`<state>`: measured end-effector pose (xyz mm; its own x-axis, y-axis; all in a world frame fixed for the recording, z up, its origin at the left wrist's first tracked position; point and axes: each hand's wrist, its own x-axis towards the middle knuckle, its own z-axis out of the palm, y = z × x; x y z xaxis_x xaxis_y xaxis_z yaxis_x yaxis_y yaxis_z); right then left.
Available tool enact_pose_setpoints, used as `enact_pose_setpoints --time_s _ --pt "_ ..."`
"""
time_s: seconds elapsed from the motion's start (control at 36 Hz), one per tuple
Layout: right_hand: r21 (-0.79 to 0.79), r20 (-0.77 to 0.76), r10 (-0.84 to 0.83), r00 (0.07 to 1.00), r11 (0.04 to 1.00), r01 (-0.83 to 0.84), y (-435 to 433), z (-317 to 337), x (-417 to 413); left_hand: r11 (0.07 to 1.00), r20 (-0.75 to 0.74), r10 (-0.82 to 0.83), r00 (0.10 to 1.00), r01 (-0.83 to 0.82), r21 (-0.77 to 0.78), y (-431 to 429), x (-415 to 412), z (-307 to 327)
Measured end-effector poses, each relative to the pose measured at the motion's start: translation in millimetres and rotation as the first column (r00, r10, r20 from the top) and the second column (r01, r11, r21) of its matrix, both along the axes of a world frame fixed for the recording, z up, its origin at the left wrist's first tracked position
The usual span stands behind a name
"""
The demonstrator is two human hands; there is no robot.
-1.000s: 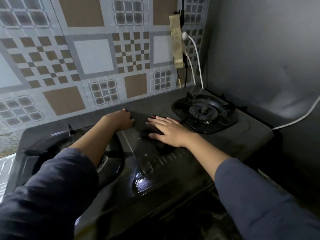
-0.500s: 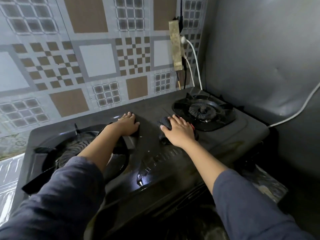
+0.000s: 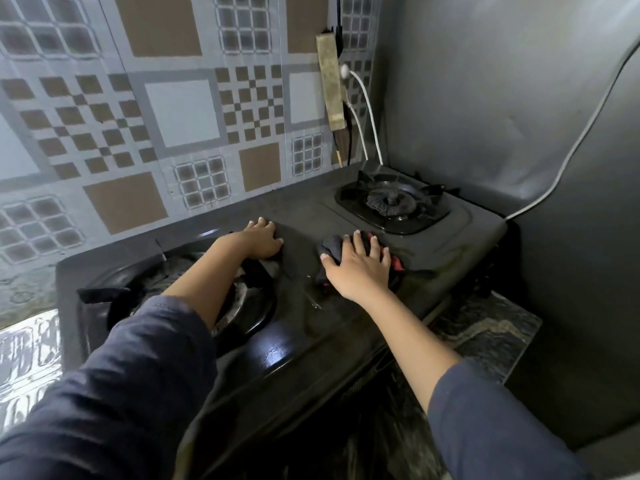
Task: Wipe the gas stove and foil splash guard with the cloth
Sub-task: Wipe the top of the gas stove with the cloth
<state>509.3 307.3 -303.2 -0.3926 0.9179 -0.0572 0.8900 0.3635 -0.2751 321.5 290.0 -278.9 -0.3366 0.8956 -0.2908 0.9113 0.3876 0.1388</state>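
Dim kitchen corner. Gas stove [image 3: 277, 351] front edge sits nearest, glossy and wet-looking below both wrists. Left hand [image 3: 258, 239] lies palm down on the stove top just past the left burner [image 3: 104, 292], fingers loosely bent, holding nothing, same brace spot as a second ago. Right hand [image 3: 356, 268] presses the cloth [image 3: 330, 247] with straight, spread fingers and no curl round it. The cloth is bunched under the palm, red edge poking out on the hand's right.

Change: right hand and cloth have slid away from the left hand toward the right burner [image 3: 389, 202], just beyond the fingertips. Centre strip looks done and the right side seems next. Foil splash guard [image 3: 173, 109] stands beyond both hands with no cloth on it, probably still to wipe.
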Motion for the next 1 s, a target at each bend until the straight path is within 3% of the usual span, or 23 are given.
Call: enact_pose_setpoints --time_s 0.17,0.33,0.53,0.83,1.0 --pt "-0.007 0.026 0.252 0.967 0.968 -0.252 -20.6 0.0 -5.1 0.999 0.015 -0.028 0.999 0.027 0.028 -4.2 -2.6 -1.1" --pt "0.038 0.044 0.483 0.874 0.874 -0.485 -40.4 1.7 3.3 0.997 0.024 -0.043 0.999 0.041 0.070 -5.1 -2.9 -2.6" --pt "0.055 0.001 0.645 0.764 0.763 -0.644 -52.7 -0.1 21.6 0.995 0.043 -0.050 0.998 0.046 0.091 -8.4 -3.4 -3.9" --pt "0.095 -0.038 0.684 0.729 0.728 -0.678 -41.7 -0.1 69.6 0.993 0.058 -0.041 0.997 0.034 0.117 -2.1 13.8 -9.7" --pt "0.068 -0.045 0.572 0.819 0.819 -0.569 -5.0 -0.2 96.4 0.995 0.071 -0.044 0.996 0.038 0.094 1.7 18.6 -9.4"
